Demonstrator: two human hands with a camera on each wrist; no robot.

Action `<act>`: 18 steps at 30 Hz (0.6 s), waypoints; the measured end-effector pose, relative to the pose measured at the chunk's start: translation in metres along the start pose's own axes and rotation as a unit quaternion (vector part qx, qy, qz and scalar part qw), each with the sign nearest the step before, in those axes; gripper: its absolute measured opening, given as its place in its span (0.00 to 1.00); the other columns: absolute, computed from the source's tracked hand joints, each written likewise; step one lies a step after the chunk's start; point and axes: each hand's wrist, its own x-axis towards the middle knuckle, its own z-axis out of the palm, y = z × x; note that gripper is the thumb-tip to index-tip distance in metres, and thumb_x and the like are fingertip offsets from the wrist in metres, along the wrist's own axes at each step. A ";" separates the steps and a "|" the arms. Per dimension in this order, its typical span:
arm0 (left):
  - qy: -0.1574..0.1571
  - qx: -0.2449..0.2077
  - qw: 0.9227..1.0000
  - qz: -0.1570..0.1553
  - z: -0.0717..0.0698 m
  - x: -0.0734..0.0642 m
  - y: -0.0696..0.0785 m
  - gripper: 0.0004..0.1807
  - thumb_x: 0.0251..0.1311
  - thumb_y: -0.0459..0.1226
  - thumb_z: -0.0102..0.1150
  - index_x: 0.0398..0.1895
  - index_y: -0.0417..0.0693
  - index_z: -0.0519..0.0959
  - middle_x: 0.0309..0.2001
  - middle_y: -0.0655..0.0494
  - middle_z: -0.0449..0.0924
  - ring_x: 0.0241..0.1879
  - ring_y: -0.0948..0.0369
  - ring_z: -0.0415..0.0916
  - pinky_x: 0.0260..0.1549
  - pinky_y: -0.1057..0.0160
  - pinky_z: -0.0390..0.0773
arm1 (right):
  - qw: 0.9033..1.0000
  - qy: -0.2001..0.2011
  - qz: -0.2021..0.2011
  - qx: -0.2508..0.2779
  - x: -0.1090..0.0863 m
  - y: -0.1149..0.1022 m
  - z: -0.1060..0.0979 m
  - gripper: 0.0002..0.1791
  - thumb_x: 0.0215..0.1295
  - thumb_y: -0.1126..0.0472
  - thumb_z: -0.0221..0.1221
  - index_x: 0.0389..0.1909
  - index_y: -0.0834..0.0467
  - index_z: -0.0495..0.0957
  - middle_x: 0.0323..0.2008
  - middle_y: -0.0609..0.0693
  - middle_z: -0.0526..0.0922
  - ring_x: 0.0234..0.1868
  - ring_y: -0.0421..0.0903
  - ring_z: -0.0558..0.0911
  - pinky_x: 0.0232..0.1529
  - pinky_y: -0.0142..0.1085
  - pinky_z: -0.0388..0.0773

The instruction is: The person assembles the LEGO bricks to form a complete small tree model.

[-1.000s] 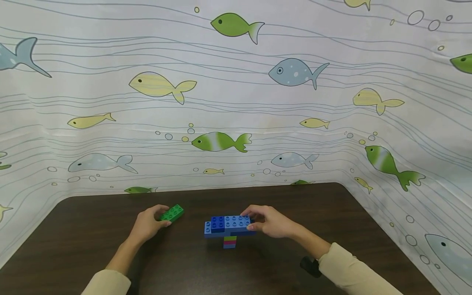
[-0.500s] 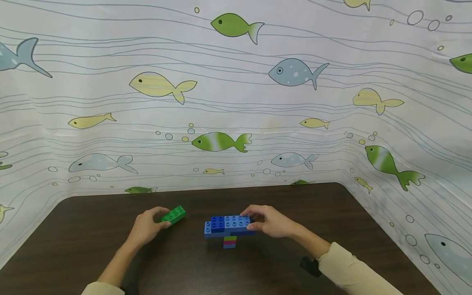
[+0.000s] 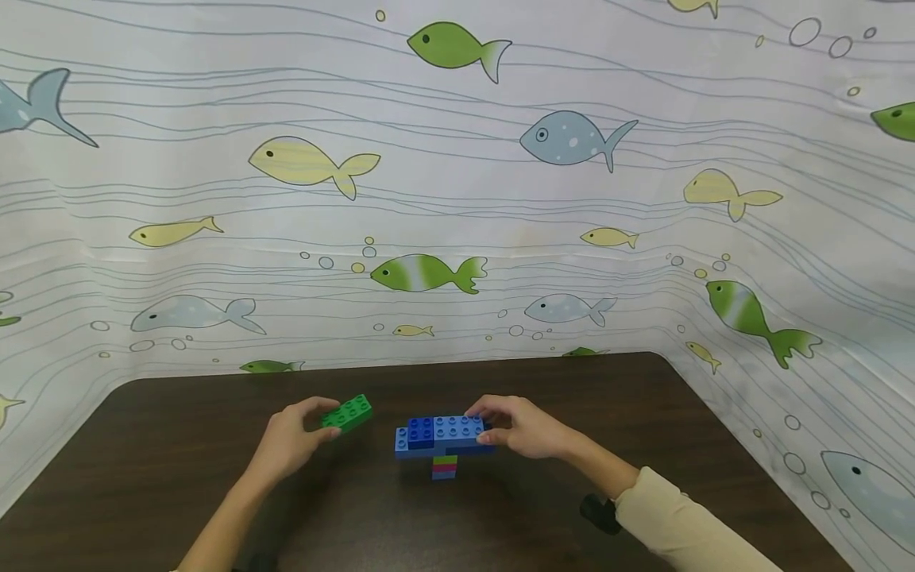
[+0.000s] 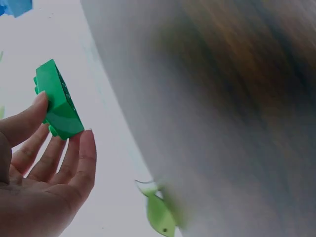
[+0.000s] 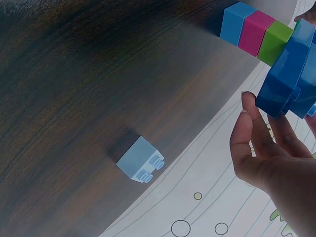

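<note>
My left hand (image 3: 289, 437) pinches a green toy brick (image 3: 348, 414) by its near end, above the table to the left of the assembly. In the left wrist view the green brick (image 4: 55, 96) sits between thumb and fingertips, studs facing away from the palm side. A toy brick assembly stands upright in the middle: a narrow column (image 3: 444, 467) of blue, pink and lime bricks carries a wide blue top. On that top are a dark blue brick (image 3: 420, 431) and a longer light blue brick (image 3: 457, 427). My right hand (image 3: 525, 429) grips the top's right end.
A small pale blue brick (image 5: 138, 160) with two studs showing lies on the table in the right wrist view. The dark wooden table (image 3: 372, 524) is backed by a fish-patterned sheet (image 3: 457, 199). A black object (image 3: 599, 514) is at the right sleeve.
My left hand has carried the green brick a little to the right, closer to the assembly. My right hand and the assembly stay where they were.
</note>
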 end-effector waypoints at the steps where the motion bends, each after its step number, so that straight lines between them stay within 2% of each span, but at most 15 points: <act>1: 0.002 0.000 1.000 0.005 0.000 0.000 0.003 0.20 0.49 0.31 0.65 0.48 0.38 0.76 0.45 0.40 0.77 0.39 0.50 0.75 0.30 0.57 0.72 | 1.000 0.000 0.000 -0.001 0.000 0.000 0.000 0.14 0.62 0.64 0.57 0.49 0.57 0.73 0.42 0.50 0.77 0.40 0.45 0.75 0.40 0.33 0.74; 4: 0.006 -0.002 1.000 0.022 -0.001 -0.002 0.014 0.19 0.50 0.31 0.64 0.48 0.39 0.76 0.45 0.41 0.77 0.40 0.51 0.74 0.32 0.56 0.72 | 1.000 0.000 -0.003 -0.002 0.000 0.000 -0.001 0.14 0.62 0.64 0.57 0.49 0.57 0.73 0.41 0.49 0.77 0.40 0.45 0.75 0.40 0.32 0.74; 11: -0.011 -0.061 0.997 0.043 -0.001 -0.005 0.044 0.18 0.53 0.29 0.61 0.50 0.40 0.75 0.48 0.40 0.75 0.38 0.51 0.78 0.33 0.56 0.78 | 1.000 0.000 -0.007 -0.001 0.000 -0.001 -0.001 0.14 0.61 0.65 0.57 0.49 0.57 0.73 0.41 0.48 0.77 0.40 0.44 0.75 0.40 0.32 0.73; 18: -0.017 -0.063 0.993 0.093 0.007 -0.005 0.075 0.17 0.52 0.27 0.61 0.48 0.41 0.76 0.45 0.47 0.77 0.37 0.54 0.77 0.34 0.59 0.78 | 1.000 -0.001 -0.006 0.000 0.000 -0.001 -0.002 0.14 0.62 0.64 0.57 0.49 0.57 0.73 0.43 0.49 0.77 0.42 0.45 0.74 0.41 0.33 0.73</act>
